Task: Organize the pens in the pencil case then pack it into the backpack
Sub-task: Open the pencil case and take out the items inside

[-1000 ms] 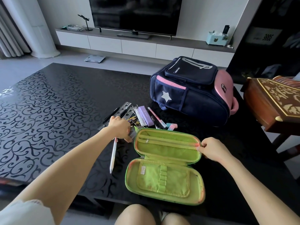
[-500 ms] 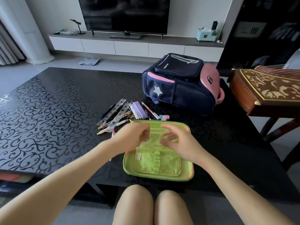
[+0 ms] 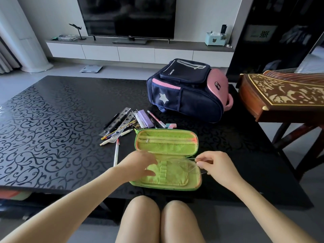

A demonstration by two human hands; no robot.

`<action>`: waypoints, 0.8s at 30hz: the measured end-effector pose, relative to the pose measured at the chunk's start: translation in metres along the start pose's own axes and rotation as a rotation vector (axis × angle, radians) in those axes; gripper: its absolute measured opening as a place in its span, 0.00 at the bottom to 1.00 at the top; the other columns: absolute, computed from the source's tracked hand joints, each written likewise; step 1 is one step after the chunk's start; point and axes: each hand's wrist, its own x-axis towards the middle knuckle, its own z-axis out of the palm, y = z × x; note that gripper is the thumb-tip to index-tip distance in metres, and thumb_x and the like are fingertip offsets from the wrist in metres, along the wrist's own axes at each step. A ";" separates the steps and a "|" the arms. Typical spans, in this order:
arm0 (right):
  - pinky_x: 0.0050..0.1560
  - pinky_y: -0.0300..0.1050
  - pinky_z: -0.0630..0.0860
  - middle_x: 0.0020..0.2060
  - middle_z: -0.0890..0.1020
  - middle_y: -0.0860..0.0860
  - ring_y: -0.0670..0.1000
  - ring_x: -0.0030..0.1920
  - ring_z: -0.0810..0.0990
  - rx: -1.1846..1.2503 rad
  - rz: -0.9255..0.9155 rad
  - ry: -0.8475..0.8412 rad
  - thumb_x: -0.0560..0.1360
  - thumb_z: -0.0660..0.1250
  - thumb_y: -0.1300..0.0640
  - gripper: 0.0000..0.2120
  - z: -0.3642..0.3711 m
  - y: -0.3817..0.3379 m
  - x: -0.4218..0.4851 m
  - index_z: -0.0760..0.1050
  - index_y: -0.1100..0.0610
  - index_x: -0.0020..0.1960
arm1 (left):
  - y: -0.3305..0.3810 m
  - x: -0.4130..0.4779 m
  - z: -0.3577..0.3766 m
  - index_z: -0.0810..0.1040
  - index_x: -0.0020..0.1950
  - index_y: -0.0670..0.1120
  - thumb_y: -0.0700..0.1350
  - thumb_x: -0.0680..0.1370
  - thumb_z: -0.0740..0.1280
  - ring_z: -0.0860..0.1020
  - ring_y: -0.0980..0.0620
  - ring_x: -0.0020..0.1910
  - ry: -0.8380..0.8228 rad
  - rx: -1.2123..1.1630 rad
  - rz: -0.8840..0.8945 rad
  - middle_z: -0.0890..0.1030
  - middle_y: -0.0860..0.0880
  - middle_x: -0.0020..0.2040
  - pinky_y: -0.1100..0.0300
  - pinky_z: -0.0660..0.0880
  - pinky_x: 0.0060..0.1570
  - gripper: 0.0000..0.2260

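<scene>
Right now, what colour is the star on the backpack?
The star is white, in the head view.

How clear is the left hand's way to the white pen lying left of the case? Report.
Probably clear. The left hand rests on the green pencil case, and the white pen lies bare on the table just beside its wrist, with nothing between them.

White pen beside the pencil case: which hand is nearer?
Left. The left hand lies just right of the white pen; the right hand is across the pencil case.
</scene>
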 end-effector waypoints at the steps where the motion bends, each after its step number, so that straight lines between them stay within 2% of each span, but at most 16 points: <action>1: 0.40 0.31 0.75 0.39 0.83 0.41 0.38 0.42 0.81 0.010 0.002 0.000 0.72 0.70 0.59 0.05 -0.002 0.002 -0.002 0.82 0.51 0.46 | 0.003 0.001 0.005 0.67 0.70 0.50 0.59 0.74 0.64 0.70 0.47 0.63 -0.066 0.097 0.018 0.69 0.49 0.68 0.53 0.69 0.62 0.26; 4: 0.37 0.28 0.73 0.39 0.84 0.42 0.35 0.42 0.80 0.055 -0.004 -0.018 0.72 0.71 0.59 0.06 -0.001 0.004 -0.005 0.82 0.50 0.47 | 0.013 0.008 0.006 0.58 0.73 0.48 0.61 0.74 0.63 0.72 0.42 0.59 -0.132 0.327 0.060 0.63 0.42 0.69 0.47 0.75 0.54 0.33; 6: 0.38 0.28 0.74 0.39 0.84 0.42 0.35 0.41 0.80 0.081 -0.025 -0.028 0.72 0.71 0.59 0.06 0.005 0.002 -0.006 0.83 0.51 0.48 | 0.017 0.010 0.003 0.59 0.72 0.44 0.60 0.75 0.62 0.73 0.39 0.56 -0.159 0.408 0.096 0.62 0.38 0.67 0.45 0.76 0.50 0.31; 8: 0.40 0.31 0.75 0.38 0.84 0.42 0.36 0.42 0.80 0.124 -0.049 -0.024 0.72 0.71 0.59 0.06 0.010 -0.002 -0.009 0.83 0.50 0.47 | 0.016 0.008 0.003 0.62 0.69 0.40 0.57 0.77 0.58 0.74 0.38 0.53 -0.155 0.435 0.143 0.66 0.37 0.64 0.45 0.76 0.50 0.28; 11: 0.46 0.29 0.74 0.39 0.83 0.38 0.34 0.44 0.80 0.066 -0.158 0.006 0.72 0.71 0.60 0.06 0.016 -0.006 -0.017 0.83 0.51 0.47 | 0.010 0.002 -0.001 0.71 0.57 0.40 0.53 0.78 0.50 0.77 0.40 0.44 -0.012 0.249 0.141 0.78 0.40 0.49 0.48 0.76 0.43 0.20; 13: 0.45 0.26 0.72 0.38 0.81 0.36 0.32 0.43 0.78 -0.024 -0.290 0.062 0.71 0.72 0.61 0.06 0.023 -0.008 -0.021 0.84 0.53 0.46 | 0.001 0.004 -0.006 0.70 0.46 0.42 0.50 0.80 0.52 0.74 0.42 0.36 0.119 0.039 0.021 0.76 0.43 0.37 0.52 0.73 0.38 0.14; 15: 0.43 0.25 0.72 0.37 0.82 0.39 0.33 0.40 0.78 -0.132 -0.429 0.110 0.69 0.74 0.63 0.06 0.033 -0.008 -0.018 0.84 0.55 0.45 | -0.005 0.008 -0.013 0.71 0.44 0.43 0.51 0.81 0.54 0.71 0.46 0.32 0.209 -0.150 -0.094 0.71 0.50 0.31 0.57 0.67 0.35 0.14; 16: 0.41 0.27 0.74 0.37 0.84 0.42 0.36 0.39 0.79 -0.187 -0.479 0.124 0.67 0.74 0.63 0.07 0.040 -0.006 -0.014 0.84 0.56 0.44 | -0.007 0.009 -0.015 0.73 0.45 0.44 0.51 0.81 0.56 0.71 0.49 0.30 0.226 -0.220 -0.133 0.70 0.53 0.30 0.58 0.65 0.34 0.14; 18: 0.36 0.40 0.79 0.34 0.85 0.48 0.47 0.36 0.82 -0.287 -0.547 0.144 0.66 0.72 0.64 0.06 0.056 -0.002 -0.004 0.84 0.58 0.42 | -0.008 0.013 -0.016 0.77 0.48 0.45 0.52 0.80 0.58 0.69 0.57 0.27 0.248 -0.321 -0.176 0.70 0.56 0.29 0.59 0.64 0.30 0.13; 20: 0.33 0.45 0.80 0.34 0.84 0.51 0.52 0.36 0.82 -0.348 -0.574 0.103 0.65 0.71 0.66 0.07 0.070 0.001 0.005 0.83 0.59 0.42 | -0.008 0.015 -0.016 0.77 0.48 0.44 0.51 0.80 0.59 0.68 0.59 0.26 0.273 -0.401 -0.205 0.73 0.56 0.31 0.62 0.63 0.27 0.12; 22: 0.41 0.44 0.82 0.40 0.86 0.51 0.52 0.43 0.84 -0.393 -0.581 0.021 0.63 0.74 0.68 0.12 0.079 0.006 0.007 0.84 0.58 0.45 | -0.007 0.015 -0.015 0.78 0.49 0.44 0.51 0.79 0.61 0.69 0.58 0.27 0.301 -0.451 -0.221 0.78 0.52 0.36 0.62 0.65 0.29 0.12; 24: 0.54 0.45 0.79 0.52 0.84 0.50 0.51 0.57 0.81 -0.450 -0.526 -0.124 0.68 0.73 0.65 0.15 0.083 0.006 0.007 0.82 0.56 0.53 | -0.009 0.014 -0.013 0.79 0.50 0.45 0.51 0.78 0.62 0.72 0.55 0.32 0.321 -0.493 -0.230 0.80 0.50 0.41 0.60 0.68 0.35 0.12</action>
